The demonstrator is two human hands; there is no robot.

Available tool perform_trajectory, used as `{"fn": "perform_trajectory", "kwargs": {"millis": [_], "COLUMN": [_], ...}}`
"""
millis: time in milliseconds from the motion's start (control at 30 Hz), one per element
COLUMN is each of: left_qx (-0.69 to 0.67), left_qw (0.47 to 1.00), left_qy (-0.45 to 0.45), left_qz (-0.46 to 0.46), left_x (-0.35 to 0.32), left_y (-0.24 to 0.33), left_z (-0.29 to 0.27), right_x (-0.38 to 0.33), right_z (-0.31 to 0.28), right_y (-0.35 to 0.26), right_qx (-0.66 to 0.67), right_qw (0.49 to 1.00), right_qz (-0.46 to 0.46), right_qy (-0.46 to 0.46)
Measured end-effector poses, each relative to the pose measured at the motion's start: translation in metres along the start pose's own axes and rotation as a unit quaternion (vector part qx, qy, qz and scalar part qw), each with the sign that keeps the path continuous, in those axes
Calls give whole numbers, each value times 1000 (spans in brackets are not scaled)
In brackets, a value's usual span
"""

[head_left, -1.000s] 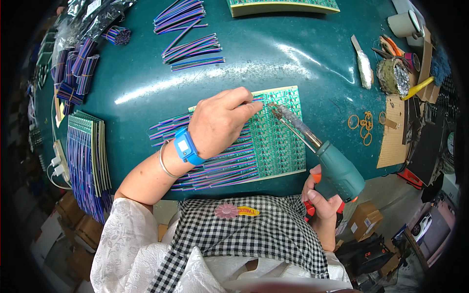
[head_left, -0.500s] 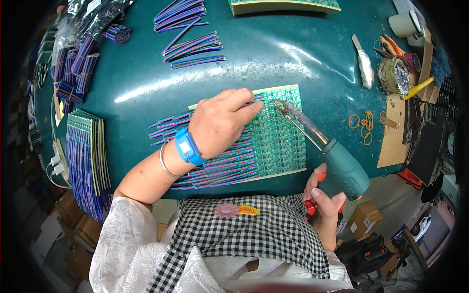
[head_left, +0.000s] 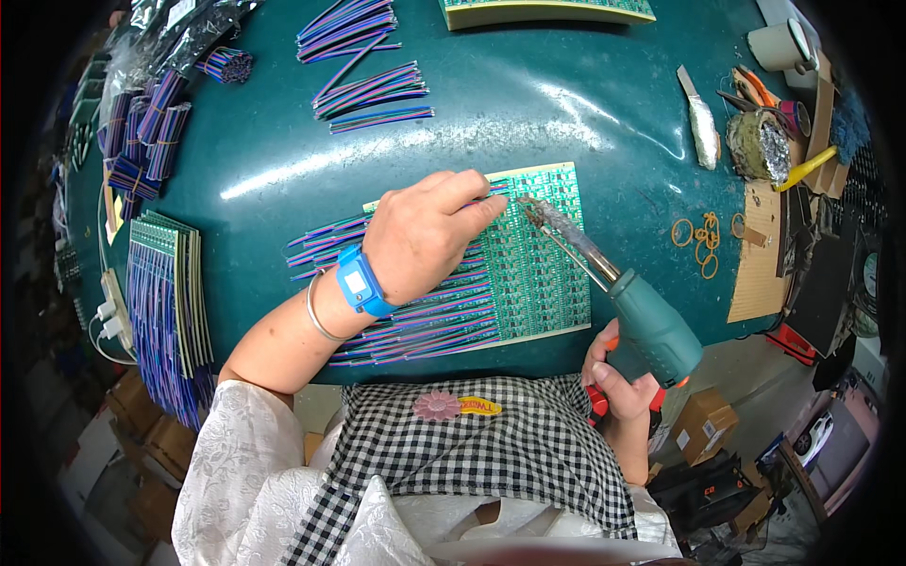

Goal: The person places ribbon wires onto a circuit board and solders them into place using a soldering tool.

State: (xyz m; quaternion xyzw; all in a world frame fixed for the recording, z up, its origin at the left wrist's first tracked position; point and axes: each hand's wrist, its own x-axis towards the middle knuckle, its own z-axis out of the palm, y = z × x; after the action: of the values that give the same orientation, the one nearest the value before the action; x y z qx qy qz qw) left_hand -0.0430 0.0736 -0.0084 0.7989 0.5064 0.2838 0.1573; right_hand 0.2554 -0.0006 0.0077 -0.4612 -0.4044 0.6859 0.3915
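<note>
Circuit-board panel lies on the green table; its nearer rows look wired, its far row seemingly unfinished. Left hand pinches wires there; right hand grips a soldering gun.

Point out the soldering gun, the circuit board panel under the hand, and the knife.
Soldering gun [head_left: 656,325]: head view, on its green body
Circuit board panel [head_left: 543,274]: head view, right side
Knife [head_left: 704,137]: head view, silvery handle
</note>
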Motion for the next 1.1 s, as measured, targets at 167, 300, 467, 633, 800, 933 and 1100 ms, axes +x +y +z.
{"fn": "perform_trajectory", "kwargs": {"millis": [167,300,467,633,800,933,1100], "left_qx": [9,16,27,43,15,129,132], "left_qw": [1000,1000,1000,999,999,988,982], "left_qy": [1,-2,-2,-13,-12,59,54], "left_qz": [1,8,14,4,-37,-58,-124], "left_x": [1,1,0,2,6,22,28], "left_y": [1,2,1,4,2,-38,-59], "left_z": [2,1,0,-4,-36,-49,-39], "right_x": [0,-2,5,4,1,1,-1], "right_z": [-7,-3,1,2,-3,-4,-5], "right_y": [8,1,-12,-8,-8,-6,-4], "right_qx": [-72,-42,6,11,22,33,31], "right_qw": [995,999,1000,999,998,997,998], "right_qz": [-44,-3,-22,-26,-43,-53,-61], "right_qy": [-43,7,0,19,42,34,15]}}
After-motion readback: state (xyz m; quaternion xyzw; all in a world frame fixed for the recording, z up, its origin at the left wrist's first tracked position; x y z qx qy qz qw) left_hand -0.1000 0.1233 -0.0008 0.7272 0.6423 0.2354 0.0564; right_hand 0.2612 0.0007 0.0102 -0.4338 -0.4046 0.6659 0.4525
